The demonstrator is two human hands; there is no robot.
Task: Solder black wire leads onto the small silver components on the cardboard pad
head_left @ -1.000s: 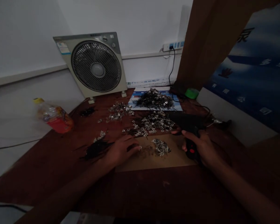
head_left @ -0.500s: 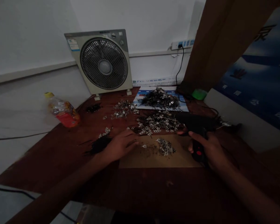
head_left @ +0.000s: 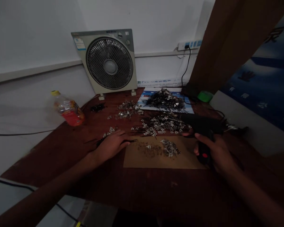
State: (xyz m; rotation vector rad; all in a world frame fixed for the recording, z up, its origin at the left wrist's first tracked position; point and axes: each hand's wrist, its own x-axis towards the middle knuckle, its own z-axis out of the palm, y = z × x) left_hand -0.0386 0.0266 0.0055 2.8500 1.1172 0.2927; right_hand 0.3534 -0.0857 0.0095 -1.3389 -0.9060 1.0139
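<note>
Nearest us, our right hand (head_left: 213,153) wraps closed around the grip of a black corded glue gun (head_left: 201,124), with its red button showing beside the palm. Our left hand (head_left: 111,145) lies low on the table, its fingers stretched out and close together, and a thin dark strand (head_left: 130,141) runs from the fingertips; whether they pinch it, we cannot tell. Between the hands lies a sheet of brown cardboard (head_left: 142,160), dusted with dark specks, and a small heap of silvery metal pieces (head_left: 169,147) sits on it just left of the gun. Past the cardboard's far edge spreads a wider scatter of these pieces (head_left: 163,123), tangled with dark bristles and partly under the gun's nose, so any reach to the farther heaps must pass over it. Beyond, another cluster (head_left: 129,109) lies on the reddish-brown wooden tabletop (head_left: 132,192), and a dense dark-and-silver mound (head_left: 164,101) sits on a printed sheet (head_left: 145,97). Farther still stand a box fan (head_left: 110,60) and a power strip (head_left: 189,45), with a plastic bottle (head_left: 68,108) lying on the left.
</note>
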